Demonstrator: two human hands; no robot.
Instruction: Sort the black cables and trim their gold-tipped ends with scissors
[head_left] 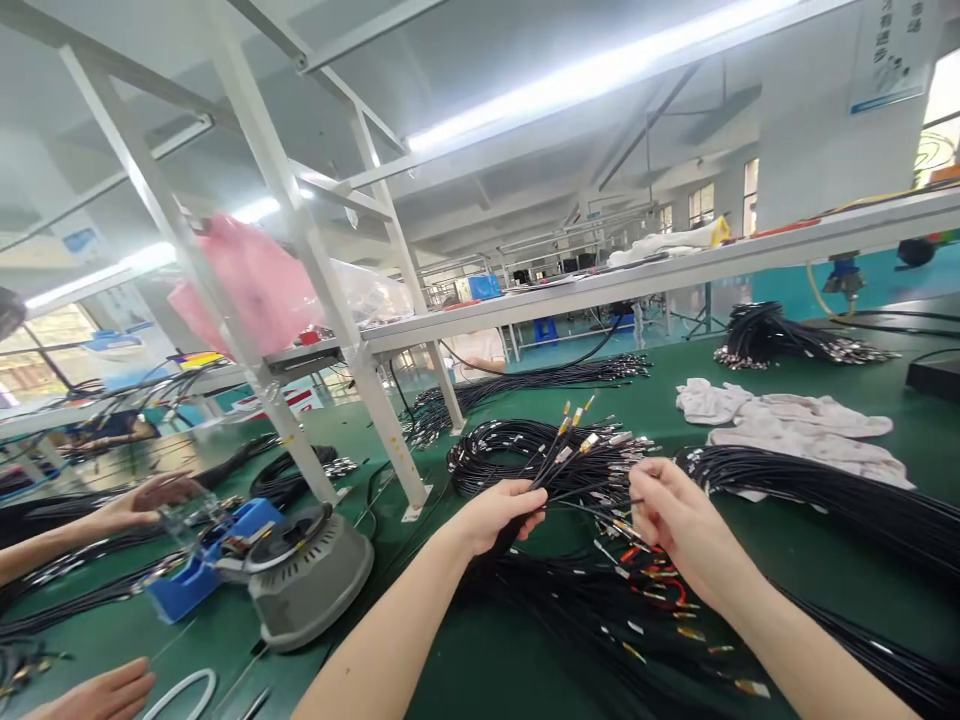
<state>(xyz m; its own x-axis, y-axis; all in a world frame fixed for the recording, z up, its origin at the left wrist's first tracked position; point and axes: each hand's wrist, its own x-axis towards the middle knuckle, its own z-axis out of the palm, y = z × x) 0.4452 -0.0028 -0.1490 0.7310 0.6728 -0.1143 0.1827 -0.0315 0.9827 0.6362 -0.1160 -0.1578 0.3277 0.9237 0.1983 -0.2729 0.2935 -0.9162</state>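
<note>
My left hand [501, 512] is closed round a bunch of thin black cables [559, 458] whose metal and gold-tipped ends fan up and to the right. My right hand [671, 515] is just right of those ends, fingers curled and pinching among the cable tips. Under both hands lies a large heap of black cables [600, 610] with some red wire, on a green table [825, 560].
A grey round machine [304, 580] and a blue tray [196, 575] sit at left, where another person's hands [146, 497] work. White cloths [795, 425] lie right. More cable coils [787, 335] lie beyond. White frame posts [379, 420] stand on the table.
</note>
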